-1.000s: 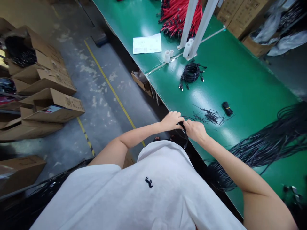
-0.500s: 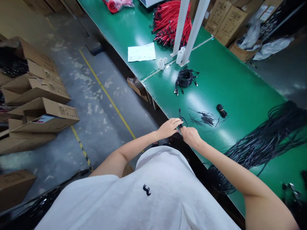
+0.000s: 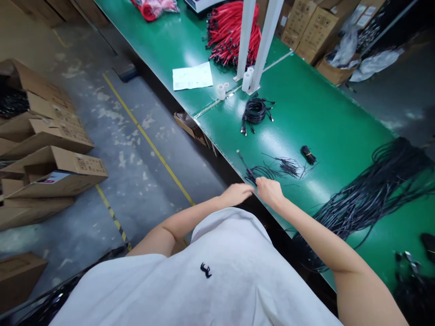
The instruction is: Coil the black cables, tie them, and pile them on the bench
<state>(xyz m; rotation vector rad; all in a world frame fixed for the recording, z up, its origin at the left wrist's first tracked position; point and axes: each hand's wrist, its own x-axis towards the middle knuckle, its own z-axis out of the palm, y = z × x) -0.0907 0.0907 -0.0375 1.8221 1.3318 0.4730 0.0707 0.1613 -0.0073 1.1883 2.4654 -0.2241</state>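
Note:
A black cable [image 3: 250,174] with a plug at its upper end lies at the near edge of the green table, its lower part hidden by my right hand [image 3: 269,191]. The fingers of that hand are closed around it. My left hand [image 3: 237,194] is just left of it, beyond the table edge, with fingers stretched towards the right hand and slightly blurred; I see nothing held in them. Thin black ties [image 3: 288,166] lie loose to the right of the cable. Beyond them sits a small black bundle [image 3: 308,155] with a yellow band.
Further up the green table [image 3: 316,108] are a coiled black cable bundle [image 3: 255,111], white rolls [image 3: 221,92], a paper sheet [image 3: 192,76], two white posts [image 3: 264,45] and red cables [image 3: 224,34]. Long black cables [image 3: 367,199] spread at right. Cardboard boxes [image 3: 81,165] stand left.
My left hand has drawn back from the cable, down and left. The cable's plug end has tilted left, and more of the cable shows. My right hand keeps its grip.

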